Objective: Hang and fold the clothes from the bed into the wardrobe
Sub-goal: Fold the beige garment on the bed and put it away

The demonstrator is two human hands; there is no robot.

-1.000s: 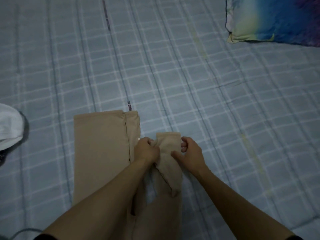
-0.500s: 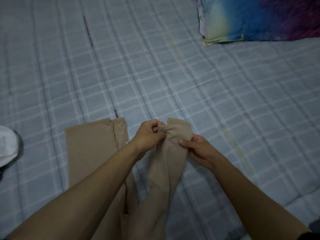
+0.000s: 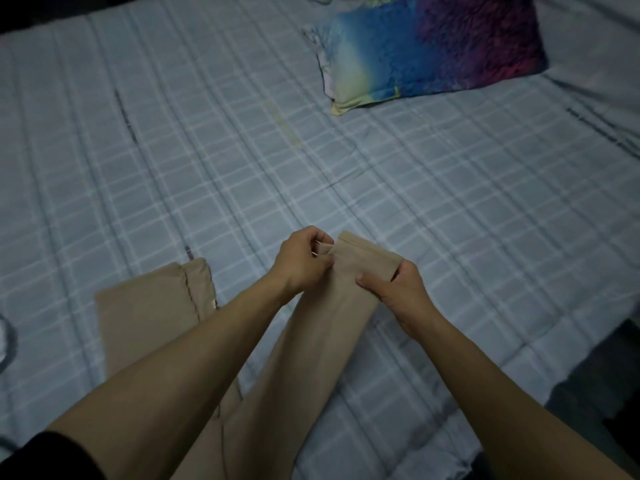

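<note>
A pair of beige trousers (image 3: 149, 306) lies on the bed with one leg flat at the lower left. The other leg (image 3: 332, 327) is raised off the sheet. My left hand (image 3: 303, 259) pinches the left corner of its hem with curled fingers. My right hand (image 3: 398, 287) grips the right side of the same hem, thumb on top of the cloth. The trousers' lower part is hidden under my forearms.
The bed carries a light blue checked sheet (image 3: 398, 202). A blue, yellow and purple pillow (image 3: 433, 46) lies at the far right. A white cloth (image 3: 3, 341) peeks in at the left edge. The bed's dark right edge (image 3: 595, 375) shows at lower right.
Both hands have lifted the trouser leg's hem higher and spread it wider. The view has swung, so the pillow shows more fully.
</note>
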